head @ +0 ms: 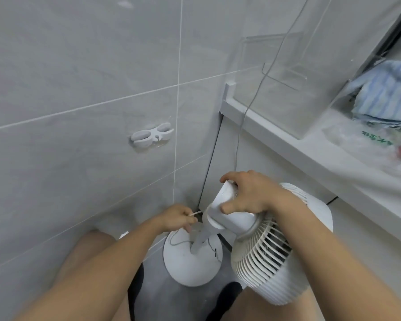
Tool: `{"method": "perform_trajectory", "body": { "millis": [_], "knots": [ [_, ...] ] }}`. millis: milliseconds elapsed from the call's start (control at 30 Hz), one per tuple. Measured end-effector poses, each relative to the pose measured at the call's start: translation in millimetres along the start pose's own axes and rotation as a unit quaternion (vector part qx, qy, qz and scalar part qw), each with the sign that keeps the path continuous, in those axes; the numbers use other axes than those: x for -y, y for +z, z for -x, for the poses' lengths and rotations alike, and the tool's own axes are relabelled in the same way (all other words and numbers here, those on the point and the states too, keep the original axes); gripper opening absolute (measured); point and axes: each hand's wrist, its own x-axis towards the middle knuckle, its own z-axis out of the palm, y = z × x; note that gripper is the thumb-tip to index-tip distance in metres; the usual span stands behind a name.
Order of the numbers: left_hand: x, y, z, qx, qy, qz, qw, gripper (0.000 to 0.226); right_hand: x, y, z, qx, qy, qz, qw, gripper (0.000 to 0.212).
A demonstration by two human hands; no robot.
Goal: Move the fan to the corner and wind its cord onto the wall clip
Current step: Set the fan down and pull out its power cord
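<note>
A white pedestal fan [264, 253] stands in the floor corner, its ribbed head tilted toward me and its round base [190, 267] on the grey floor. My right hand [245, 193] grips the fan's rear motor housing from above. My left hand [178, 217] pinches the thin white cord [196, 213] just beside the fan's neck. More of the cord lies looped on the base. A white double-winged wall clip [152, 134] sticks to the tiled wall above my left hand, with nothing wound on it.
A white counter ledge [287, 144] runs along the right with a clear acrylic box [276, 89], a blue striped cloth [387, 93] and a plastic bag. A thin grey wire [241, 126] hangs down past the ledge. My bare knees and dark socks are below.
</note>
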Motion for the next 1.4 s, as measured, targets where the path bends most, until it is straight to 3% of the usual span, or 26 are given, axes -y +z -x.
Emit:
{"method": "perform_trajectory", "body": {
  "millis": [67, 200, 300, 433, 500, 567, 733, 867, 933, 1000, 1033, 1100, 1167, 1200, 1267, 1333, 1400],
  "knots": [
    [4, 2, 4, -0.005, 0.004, 0.003, 1.0, 0.018, 0, -1, 2, -0.001, 0.002, -0.003, 1.0, 0.085],
    [9, 4, 5, 0.004, 0.01, -0.099, 0.995, 0.009, -2, 0, 8, -0.004, 0.0, -0.008, 1.0, 0.08],
    [18, -1, 2, -0.026, -0.014, -0.12, 0.992, 0.023, -2, 1, 11, -0.007, 0.001, -0.006, 1.0, 0.081],
    [56, -2, 11, 0.018, -0.034, -0.187, 0.982, 0.023, -3, 6, 26, 0.031, 0.017, 0.039, 0.999, 0.108],
    [62, 2, 13, -0.021, -0.025, -0.189, 0.981, 0.024, -1, 8, 35, 0.064, 0.028, 0.074, 0.995, 0.122],
    [48, 0, 8, -0.098, -0.005, -0.168, 0.981, 0.025, 1, 5, 39, 0.065, 0.02, 0.093, 0.993, 0.12],
    [-12, -20, -5, -0.217, 0.069, -0.117, 0.967, 0.019, 7, -8, 50, 0.058, 0.004, 0.125, 0.99, 0.112],
    [-78, -26, 0, -0.257, 0.229, -0.114, 0.932, 0.011, 13, -24, 65, 0.049, -0.005, 0.124, 0.991, 0.111],
    [-112, -35, 10, -0.267, 0.306, -0.145, 0.902, 0.011, 12, -32, 67, 0.044, -0.003, 0.121, 0.992, 0.108],
    [-134, -53, 21, -0.263, 0.332, -0.258, 0.868, 0.016, 7, -37, 69, 0.041, 0.008, 0.107, 0.993, 0.106],
    [-141, -65, 30, -0.253, 0.302, -0.34, 0.854, 0.02, 2, -38, 70, 0.039, 0.015, 0.095, 0.995, 0.105],
    [-145, -94, 47, -0.204, 0.157, -0.497, 0.829, 0.029, -4, -35, 71, 0.033, 0.022, 0.085, 0.996, 0.102],
    [-140, -115, 62, -0.111, 0.025, -0.571, 0.813, 0.037, -8, -30, 69, 0.036, 0.028, 0.082, 0.996, 0.1],
    [-135, -121, 67, -0.071, -0.01, -0.567, 0.82, 0.039, -8, -26, 68, 0.039, 0.028, 0.082, 0.995, 0.098],
    [-131, -126, 77, -0.016, -0.017, -0.491, 0.871, 0.041, -7, -19, 62, 0.044, 0.027, 0.083, 0.995, 0.095],
    [-132, -123, 89, -0.015, 0.032, -0.34, 0.94, 0.034, -7, -13, 52, 0.05, 0.037, 0.081, 0.995, 0.094],
    [-135, -121, 103, -0.053, 0.069, -0.279, 0.956, 0.029, -4, -10, 42, 0.055, 0.044, 0.08, 0.994, 0.094]
  ]
}}
